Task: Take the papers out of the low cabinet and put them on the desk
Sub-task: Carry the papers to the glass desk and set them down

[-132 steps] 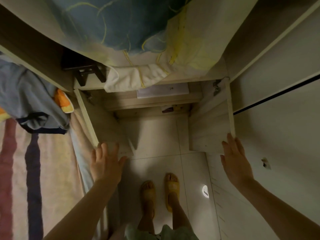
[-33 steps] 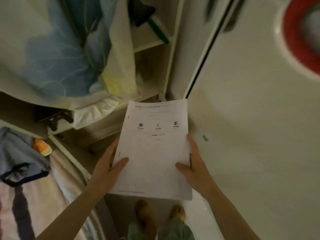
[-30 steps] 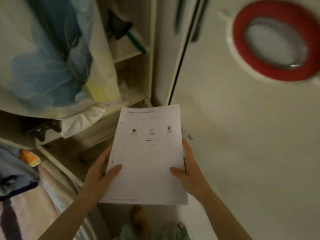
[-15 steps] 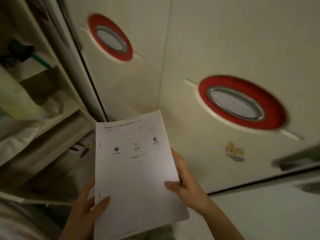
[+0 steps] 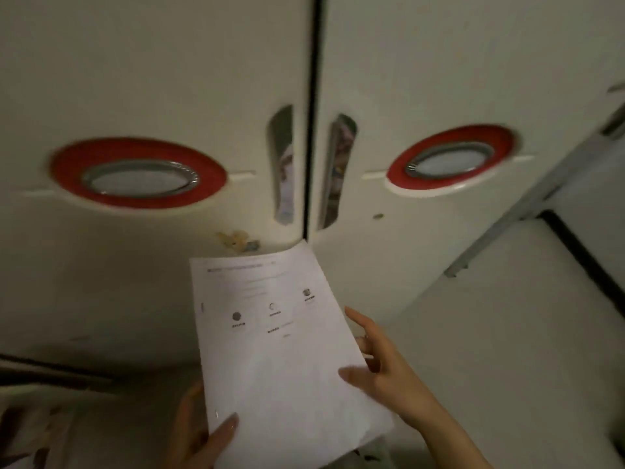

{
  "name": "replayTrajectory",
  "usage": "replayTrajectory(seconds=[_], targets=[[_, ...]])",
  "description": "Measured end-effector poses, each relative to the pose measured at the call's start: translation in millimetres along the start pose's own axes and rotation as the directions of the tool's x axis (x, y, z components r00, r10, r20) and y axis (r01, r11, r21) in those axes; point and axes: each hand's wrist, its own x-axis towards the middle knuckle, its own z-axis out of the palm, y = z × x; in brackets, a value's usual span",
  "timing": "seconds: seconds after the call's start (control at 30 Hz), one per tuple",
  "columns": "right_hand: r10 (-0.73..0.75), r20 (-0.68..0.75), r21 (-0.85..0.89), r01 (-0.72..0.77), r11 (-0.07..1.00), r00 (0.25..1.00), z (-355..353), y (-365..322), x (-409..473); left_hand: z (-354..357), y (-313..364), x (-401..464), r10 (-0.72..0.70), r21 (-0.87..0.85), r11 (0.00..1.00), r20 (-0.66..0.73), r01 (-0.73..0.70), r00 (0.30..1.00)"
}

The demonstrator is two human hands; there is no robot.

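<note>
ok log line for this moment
papers held | left hand grip lower edge | right hand grip right edge | desk unseen

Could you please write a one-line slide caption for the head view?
Both hands, left and right, hold the papers before two closed doors with red rings.

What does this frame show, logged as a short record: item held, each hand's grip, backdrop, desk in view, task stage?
item held: papers, a thin stack, printed side up
left hand: grip on the lower left edge, thumb on top
right hand: grip on the right edge, thumb on top
backdrop: two shut cabinet doors, each with a red-ringed round window
desk in view: no
task stage: papers in hand, not yet set down
</note>
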Motion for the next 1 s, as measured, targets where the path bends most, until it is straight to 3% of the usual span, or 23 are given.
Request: replayTrajectory(seconds=[0.1, 0.23, 0.37, 0.63, 0.77, 1.0], targets=[[0.003, -0.181, 0.007, -0.002, 1.000, 0.984, -17.8, 20.0, -22.4, 21.7, -5.7, 7.3, 0.014, 0.053, 0.998, 0.119, -0.020, 0.993], [0.073, -0.249, -0.042, -0.085, 0.995, 0.966, -46.1, 41.8, -53.8, 54.2, -7.1, 7.8, 0.002, 0.109, 0.993, 0.283, -0.034, 0.959], [0.104, -0.405, 0.044, -0.094, 0.995, 0.909, -85.0, 65.8, -89.0, 103.5, -0.7, 10.3, -0.054, 0.150, 0.988, 0.475, -0.020, 0.878], [0.102, -0.611, 0.164, -0.001, 0.986, 0.785, -210.7, 103.3, -136.1, 271.1, 22.6, 3.5, 0.037, 0.143, 0.973, 0.681, -0.182, 0.731], [0.103, -0.706, 0.178, 0.035, 0.983, 0.700, -275.8, 115.6, -161.9, 358.4, 34.5, -14.5, 0.039, 0.157, 0.962, 0.730, -0.222, 0.683], [0.141, -0.879, 0.214, 0.113, 0.970, 0.455, -389.4, 142.8, -206.0, 524.9, 66.6, -39.4, 0.086, 0.160, 0.912, 0.824, -0.377, 0.560]])
